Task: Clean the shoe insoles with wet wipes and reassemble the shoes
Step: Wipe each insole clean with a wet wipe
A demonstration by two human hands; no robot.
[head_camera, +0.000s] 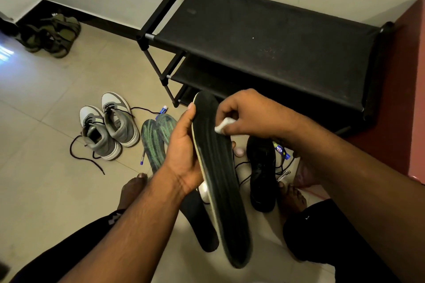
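The left hand [184, 151] grips a black insole [218, 179] held in the air, long axis running near to far, toe toward the rack [264, 37]. The right hand [248, 115] pinches a wipe [224, 124] against its far half. Open floor [46, 103] lies left, beyond the grey shoes [110, 126].

The insole [218, 167] in my left hand [181, 151] is matt black cloth with a pale foam edge. My right hand [248, 115] pinches a white, soft wipe [224, 125]. The far rack [264, 37] has matt black cloth shelves. The floor [46, 122] is smooth tile.
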